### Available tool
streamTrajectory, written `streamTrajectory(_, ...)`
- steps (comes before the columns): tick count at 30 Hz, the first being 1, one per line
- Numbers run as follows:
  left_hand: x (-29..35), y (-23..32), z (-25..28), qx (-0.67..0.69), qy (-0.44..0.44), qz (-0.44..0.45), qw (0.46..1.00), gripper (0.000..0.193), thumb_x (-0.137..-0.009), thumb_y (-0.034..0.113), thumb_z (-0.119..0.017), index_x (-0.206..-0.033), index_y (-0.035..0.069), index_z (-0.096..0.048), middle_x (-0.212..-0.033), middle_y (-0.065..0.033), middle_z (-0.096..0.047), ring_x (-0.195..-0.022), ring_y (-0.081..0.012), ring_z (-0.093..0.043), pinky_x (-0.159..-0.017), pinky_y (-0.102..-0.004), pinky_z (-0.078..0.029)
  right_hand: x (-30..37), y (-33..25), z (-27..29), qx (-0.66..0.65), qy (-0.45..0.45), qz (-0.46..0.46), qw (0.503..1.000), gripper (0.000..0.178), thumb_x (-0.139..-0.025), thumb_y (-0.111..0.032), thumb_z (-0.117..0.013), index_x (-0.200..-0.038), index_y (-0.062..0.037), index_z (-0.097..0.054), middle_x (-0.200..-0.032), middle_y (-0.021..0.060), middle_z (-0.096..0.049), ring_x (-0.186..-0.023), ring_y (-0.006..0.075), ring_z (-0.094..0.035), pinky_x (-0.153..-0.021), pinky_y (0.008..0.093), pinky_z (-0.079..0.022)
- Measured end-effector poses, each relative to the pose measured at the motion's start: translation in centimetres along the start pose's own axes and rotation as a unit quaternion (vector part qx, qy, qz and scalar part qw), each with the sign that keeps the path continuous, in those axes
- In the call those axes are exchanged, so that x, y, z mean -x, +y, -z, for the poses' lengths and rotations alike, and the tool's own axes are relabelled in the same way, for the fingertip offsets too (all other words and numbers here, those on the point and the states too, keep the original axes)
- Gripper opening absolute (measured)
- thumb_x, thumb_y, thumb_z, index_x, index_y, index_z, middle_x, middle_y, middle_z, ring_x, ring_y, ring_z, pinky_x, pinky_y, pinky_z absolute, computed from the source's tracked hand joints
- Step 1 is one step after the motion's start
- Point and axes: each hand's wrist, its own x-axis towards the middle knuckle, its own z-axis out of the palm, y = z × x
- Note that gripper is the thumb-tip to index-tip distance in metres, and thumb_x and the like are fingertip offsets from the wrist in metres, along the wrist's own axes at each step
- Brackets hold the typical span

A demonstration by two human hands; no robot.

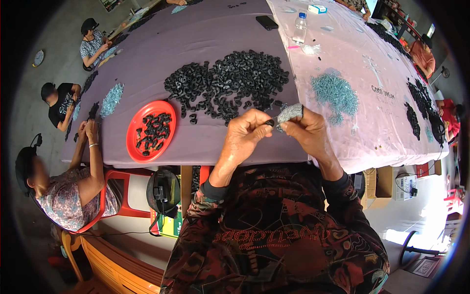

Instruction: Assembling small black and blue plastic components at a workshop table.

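**Fingertip Work Rewarded a Light, Square Pinch**

With the hands as the dial's centre and twelve straight ahead, the small black part (269,122) sat at the very middle, raised over the near edge of the cloth-covered bench (203,143). The left hand (246,130) grasped it between thumb and forefinger. The right hand (309,130) was curled close by at three o'clock, a grey finger cover (290,113) on one finger; whether its fingertips gripped a piece of their own could not be told.

Good handling here seemed to depend on the left pinch: firm enough to stop the part from turning, yet far enough back to leave its facing side free. The right fingertips were best brought in square, with pressure along the line between the hands, since a slanted push could have tipped the part out. The covered finger looked the better one to push with.

Supplies lay within easy reach: the heap of black parts (249,73) at eleven o'clock, the heap of pale blue pieces (334,95) at two. The red plate (133,131), bearing more dark parts (159,128), lay at nine; steady wrists suited so small a part.
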Motion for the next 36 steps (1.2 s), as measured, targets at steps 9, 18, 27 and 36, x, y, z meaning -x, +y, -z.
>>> streamTrajectory(9, -0.2, 0.6, 0.4, 0.061, 0.052, -0.039, 0.996, 0.011, -0.082, -0.001, -0.061, -0.092, -0.001, -0.058, -0.084, -0.0054, -0.061, -0.077, -0.011, -0.06, -0.073, -0.026, -0.053, -0.3, 0.3, 0.1, -0.081, 0.044, 0.049, 0.995, 0.012, -0.083, 0.001, -0.056, -0.094, -0.0021, -0.059, -0.076, -0.0021, -0.057, -0.065, 0.0027, -0.048, -0.056, 0.0185, -0.039)
streamTrajectory(18, 0.1, 1.3, -0.1, 0.137, 0.022, -0.051, 0.989, 0.013, -0.082, 0.002, -0.061, -0.095, -0.001, -0.057, -0.091, -0.0128, -0.063, -0.08, -0.0182, -0.063, -0.078, -0.0319, -0.051, 0.1, -0.5, -0.3, -0.083, 0.057, 0.054, 0.993, 0.013, -0.083, 0.001, -0.057, -0.096, -0.0017, -0.059, -0.078, -0.0016, -0.057, -0.067, 0.0034, -0.048, -0.059, 0.0187, -0.04)
streamTrajectory(27, 0.6, 0.9, -0.4, 0.013, 0.03, -0.059, 0.998, 0.014, -0.081, -0.003, -0.061, -0.094, 0.0, -0.058, -0.078, -0.0029, -0.057, -0.069, -0.0076, -0.054, -0.067, -0.0218, -0.047, 1.0, -1.1, -0.6, -0.102, 0.036, 0.07, 0.992, 0.016, -0.084, 0.003, -0.056, -0.1, -0.0008, -0.057, -0.089, 0.0006, -0.058, -0.08, 0.0051, -0.052, -0.07, 0.0206, -0.044)
streamTrajectory(36, 0.9, 1.0, -1.6, -0.146, 0.056, -0.099, 0.983, 0.02, -0.073, -0.007, -0.064, -0.091, 0.0, -0.059, -0.07, -0.0007, -0.054, -0.063, -0.006, -0.049, -0.062, -0.0215, -0.043, 1.0, -0.1, -1.8, -0.116, 0.068, 0.089, 0.987, 0.017, -0.085, 0.001, -0.055, -0.102, -0.0004, -0.056, -0.088, 0.0031, -0.06, -0.077, 0.0064, -0.053, -0.067, 0.0201, -0.045)
